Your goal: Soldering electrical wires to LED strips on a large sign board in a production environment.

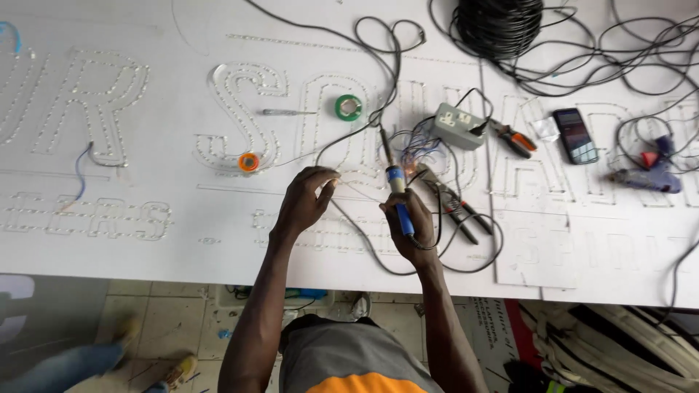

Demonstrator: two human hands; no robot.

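My right hand point(408, 222) grips a soldering iron point(395, 182) by its blue and cream handle, with the metal tip pointing away toward a bundle of thin coloured wires point(411, 149). My left hand point(307, 198) pinches a thin wire point(342, 185) between thumb and fingers, just left of the iron. Both hands rest over a white sign board point(182, 247) with letter shapes outlined in small LED dots.
On the board lie a green tape roll point(348, 108), an orange tape roll point(248, 161), a grey socket box point(459, 125), pliers point(451, 204), orange-handled cutters point(515, 138), a phone point(574, 135), a glue gun point(650, 175) and a black cable coil point(499, 25). Another person's feet point(175, 371) show at lower left.
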